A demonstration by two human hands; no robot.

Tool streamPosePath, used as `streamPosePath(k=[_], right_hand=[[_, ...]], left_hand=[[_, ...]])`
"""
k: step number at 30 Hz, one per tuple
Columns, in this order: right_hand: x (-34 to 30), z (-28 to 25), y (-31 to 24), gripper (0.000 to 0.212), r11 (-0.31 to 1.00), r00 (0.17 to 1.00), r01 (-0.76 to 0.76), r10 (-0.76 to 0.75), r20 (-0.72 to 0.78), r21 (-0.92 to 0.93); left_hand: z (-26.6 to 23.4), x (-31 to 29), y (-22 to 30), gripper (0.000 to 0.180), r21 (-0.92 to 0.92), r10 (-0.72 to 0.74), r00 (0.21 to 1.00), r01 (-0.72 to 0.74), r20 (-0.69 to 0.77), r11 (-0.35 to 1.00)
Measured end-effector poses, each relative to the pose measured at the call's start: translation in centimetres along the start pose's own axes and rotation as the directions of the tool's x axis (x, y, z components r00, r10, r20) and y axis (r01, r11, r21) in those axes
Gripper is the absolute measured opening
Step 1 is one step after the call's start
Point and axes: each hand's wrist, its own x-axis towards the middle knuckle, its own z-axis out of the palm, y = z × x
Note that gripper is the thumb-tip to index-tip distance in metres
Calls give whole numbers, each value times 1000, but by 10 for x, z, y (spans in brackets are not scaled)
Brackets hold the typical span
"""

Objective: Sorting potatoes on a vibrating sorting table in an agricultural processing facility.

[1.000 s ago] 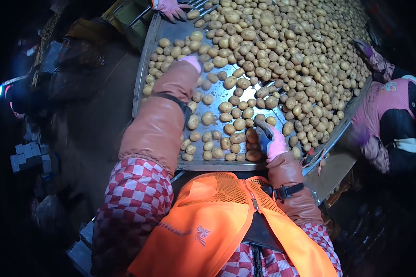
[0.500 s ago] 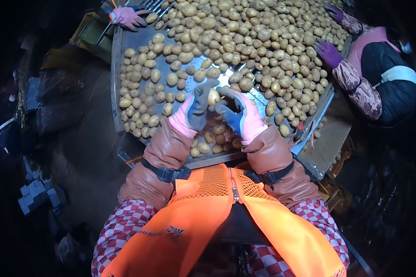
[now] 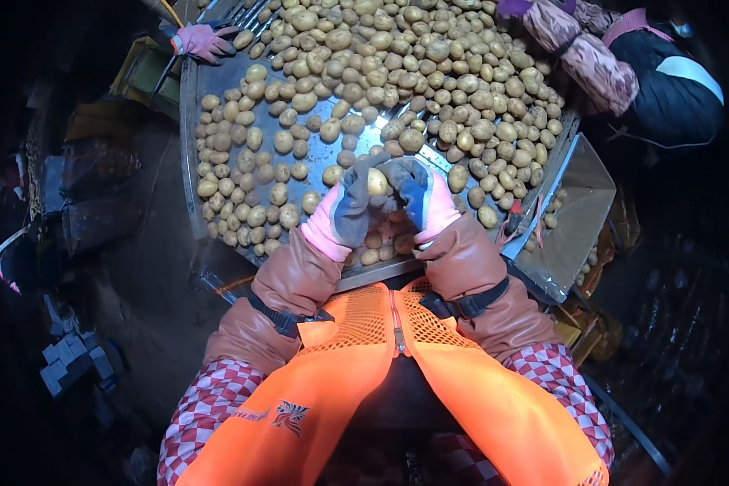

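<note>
Though only partly visible, potato (image 3: 377, 182) in left hand (image 3: 348, 212), grip of right hand (image 3: 418, 194) unclear.

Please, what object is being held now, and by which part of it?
A potato: the left hand holds it at its left side. Whether the right hand also touches it cannot be told.

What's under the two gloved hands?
Between the left hand and right hand, potatoes show on the metal table, near its front edge. Whatever lies directly beneath the hands is covered.
</note>
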Motion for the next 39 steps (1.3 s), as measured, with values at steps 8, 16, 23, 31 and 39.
streamPosePath(k=[8,16,23,31,39], right_hand=[[-6,-12,12,37,911,976,-215,213,47,352],[-31,-60,63,34,888,881,-423,356,-311,-182],[-30,-8,26,61,796,978,67,65,196,-602],[71,-119,69,57,564,864,-360,-99,-494,-743],[43,-97,71,57,670,943,-211,330,-31,712]], left_hand=[[-19,27,-15,57,9,-57,972,60,-228,998],[-66,-19,-12,44,883,156,966,-116,207,-455],[-92,-50,-48,43,885,495,839,389,-226,-256],[-99,-71,-40,63,914,366,886,367,-285,-175],[-54,-32,-20,82,909,195,951,292,-241,-296]])
